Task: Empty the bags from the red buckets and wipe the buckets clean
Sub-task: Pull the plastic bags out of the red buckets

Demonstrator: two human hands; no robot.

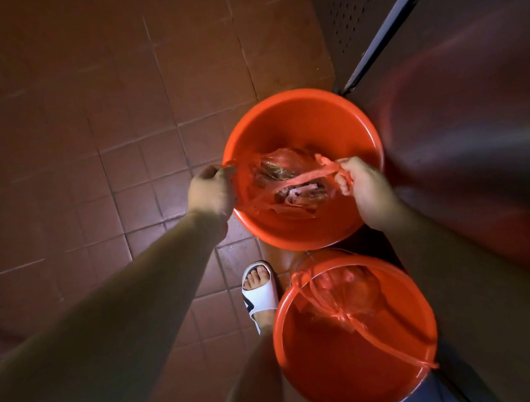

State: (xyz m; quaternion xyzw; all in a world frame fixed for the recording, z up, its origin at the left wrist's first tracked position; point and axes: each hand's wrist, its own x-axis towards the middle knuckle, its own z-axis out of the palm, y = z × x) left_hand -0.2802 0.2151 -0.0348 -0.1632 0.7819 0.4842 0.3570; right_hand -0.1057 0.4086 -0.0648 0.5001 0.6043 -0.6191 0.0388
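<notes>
Grip: left hand (211,193) and right hand (362,186) each pinch a handle of the thin red plastic bag (290,184), pulling it taut.
Place: bag sits inside the far round red plastic bucket (299,120).

- Two red buckets: far bucket (299,120) toward 1 o'clock, near bucket (356,364) toward 5 o'clock.
- Two red plastic bags, one per bucket: far bag (287,181), near bag (346,291).
- Two hands: left hand (210,192), right hand (363,184).
- One white slipper (260,295) at 6 o'clock.
</notes>
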